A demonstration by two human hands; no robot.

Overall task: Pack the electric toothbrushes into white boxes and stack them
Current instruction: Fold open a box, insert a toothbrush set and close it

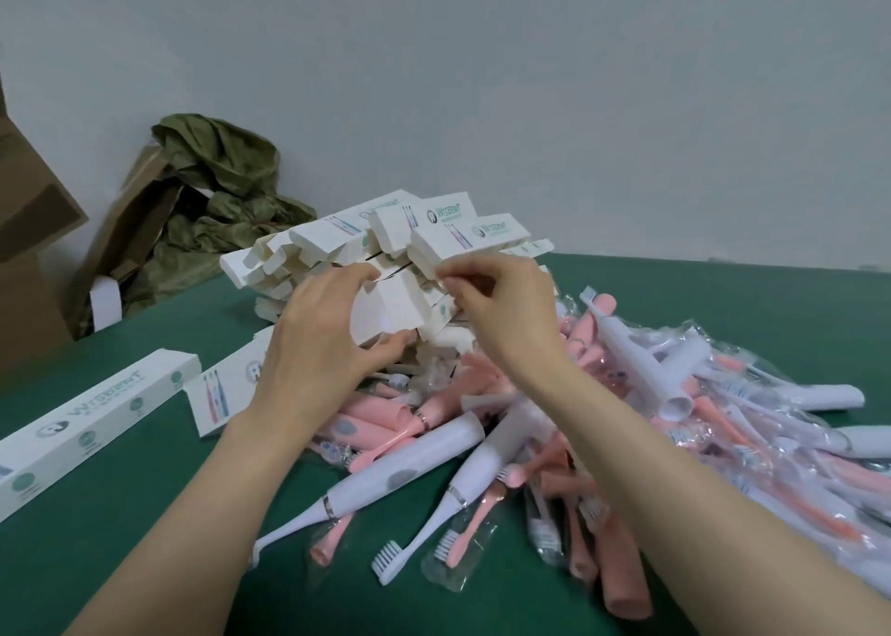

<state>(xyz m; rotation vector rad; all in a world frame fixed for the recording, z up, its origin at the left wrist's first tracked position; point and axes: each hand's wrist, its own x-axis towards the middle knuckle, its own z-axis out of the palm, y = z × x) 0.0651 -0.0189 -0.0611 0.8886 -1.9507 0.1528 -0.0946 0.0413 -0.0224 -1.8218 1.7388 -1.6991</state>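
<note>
- Loose toothbrushes (482, 452), pink and white, many in clear sleeves, lie heaped on the green tabletop (144, 553) under and to the right of both forearms.
- The nearest white brush (410, 471) lies between the forearms. Its long axis runs diagonally, with the head toward the near left and the handle toward the far right.
- At the left edge lies a long box (96, 423), apparently closed and well apart from the heap. A flat box (226, 389) lies just beyond it, partly hidden by the left wrist.
- The left hand (318, 346) is raised above the heap and grips a white box (390, 307), fingers over the top and thumb beneath. The box's open end faces the person, so its long axis points away, toward the stack.
- The right hand (506, 317) is level with it, just right of the box. Thumb and forefinger pinch a flap (429, 264); whether that flap belongs to the held box or to a stacked one is unclear.
- The brushes lie below and nearer than the box mouth, and the right hand looks closer to most of them. It would probably have to fetch one and turn it end-on to the opening.
- A loose stack (337, 245) of white boxes sits just behind the hands.
- Farthest, against the wall, are a brown carton (29, 230) and a crumpled green bag (217, 192).
</note>
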